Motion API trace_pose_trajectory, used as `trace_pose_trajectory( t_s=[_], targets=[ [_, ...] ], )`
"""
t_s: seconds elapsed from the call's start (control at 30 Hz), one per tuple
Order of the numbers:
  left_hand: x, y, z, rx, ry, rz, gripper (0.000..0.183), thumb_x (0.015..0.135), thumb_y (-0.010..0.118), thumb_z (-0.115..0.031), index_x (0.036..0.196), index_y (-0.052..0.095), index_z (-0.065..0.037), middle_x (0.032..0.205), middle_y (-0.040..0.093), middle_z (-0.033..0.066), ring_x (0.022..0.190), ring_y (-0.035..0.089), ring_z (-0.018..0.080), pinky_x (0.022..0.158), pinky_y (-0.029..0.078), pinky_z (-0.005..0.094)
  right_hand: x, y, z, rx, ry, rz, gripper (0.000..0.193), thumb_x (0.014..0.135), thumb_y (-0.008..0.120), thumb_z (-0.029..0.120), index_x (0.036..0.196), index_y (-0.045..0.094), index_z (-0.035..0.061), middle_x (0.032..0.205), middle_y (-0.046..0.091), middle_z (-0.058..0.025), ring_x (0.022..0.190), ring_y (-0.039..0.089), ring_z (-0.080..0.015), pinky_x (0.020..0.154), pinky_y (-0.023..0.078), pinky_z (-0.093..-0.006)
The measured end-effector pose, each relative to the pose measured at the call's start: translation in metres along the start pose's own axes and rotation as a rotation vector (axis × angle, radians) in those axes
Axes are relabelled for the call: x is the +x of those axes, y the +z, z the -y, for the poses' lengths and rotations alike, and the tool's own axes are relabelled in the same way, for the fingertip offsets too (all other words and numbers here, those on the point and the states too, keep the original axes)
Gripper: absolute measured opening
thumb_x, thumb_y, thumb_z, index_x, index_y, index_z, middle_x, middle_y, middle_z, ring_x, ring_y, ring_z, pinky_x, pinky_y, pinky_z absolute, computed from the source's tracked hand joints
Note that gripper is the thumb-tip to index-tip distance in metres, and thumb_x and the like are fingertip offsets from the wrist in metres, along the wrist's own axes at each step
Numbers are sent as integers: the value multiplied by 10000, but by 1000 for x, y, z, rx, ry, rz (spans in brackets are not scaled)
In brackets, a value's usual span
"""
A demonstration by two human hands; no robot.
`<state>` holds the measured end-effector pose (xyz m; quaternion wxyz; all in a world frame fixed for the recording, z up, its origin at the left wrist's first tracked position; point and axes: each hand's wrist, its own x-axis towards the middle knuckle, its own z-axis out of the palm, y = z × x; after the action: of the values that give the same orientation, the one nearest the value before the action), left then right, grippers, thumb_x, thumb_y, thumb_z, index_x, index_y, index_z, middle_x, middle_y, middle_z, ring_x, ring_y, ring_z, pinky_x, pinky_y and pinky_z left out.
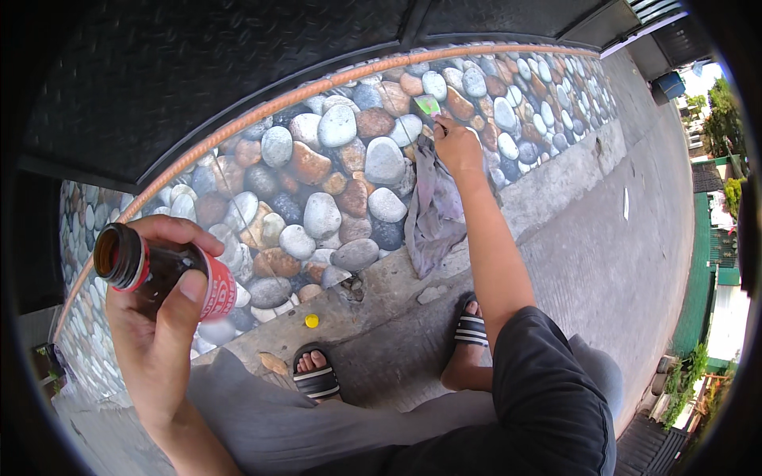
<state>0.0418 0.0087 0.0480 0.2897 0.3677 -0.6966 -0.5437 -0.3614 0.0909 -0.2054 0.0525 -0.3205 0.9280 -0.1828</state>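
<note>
In my left hand (163, 333) is a brown glass bottle (163, 270) with a red label, tilted with its uncapped mouth toward the upper left. Fingers and thumb wrap round its body. My right hand (459, 148) reaches far out over the pebble-patterned surface (341, 170), fingers closed on a small flat green-faced thing (429, 105) whose kind I cannot make out. Just below that hand, a crumpled grey rag (435, 208) drapes over the surface and down onto the concrete edge. A small round yellow cap (312, 320) lies on the concrete near my left foot.
A black metal gate (206, 71) rises along the far side, behind an orange-brown border strip (349, 75). My sandalled feet (316, 373) stand on grey concrete (587, 238). A dry leaf (274, 363) lies beside the left one. A blue bin (668, 86) stands far right.
</note>
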Motion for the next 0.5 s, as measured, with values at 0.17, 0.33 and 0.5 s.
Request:
trace_pose_trajectory(
  t_s=[0.17,0.33,0.5],
  targets=[
    [-2,1,-4,8,2,-9,319,850,688,-152,1116,575,-18,990,661,110,882,600,151,797,473,291,19,-7,21,-183,-34,176,371,940,463,244,1245,667,190,1208,673,-148,1123,637,-337,946,507,-440],
    [0,5,-7,-7,-36,-16,289,848,657,-111,1108,576,-15,984,658,92,860,587,125,780,466,273,31,-27,36,-378,-115,295,357,929,442,177,1182,678,90,1238,659,-171,1160,630,-327,967,496,-444],
    [6,17,-9,-80,-58,-26,249,848,665,-106,1068,585,-20,941,634,48,808,556,81,714,435,233,39,-33,40,-462,-172,375,353,926,443,165,1178,674,77,1251,654,-171,1165,630,-320,984,488,-425]
  ],
)
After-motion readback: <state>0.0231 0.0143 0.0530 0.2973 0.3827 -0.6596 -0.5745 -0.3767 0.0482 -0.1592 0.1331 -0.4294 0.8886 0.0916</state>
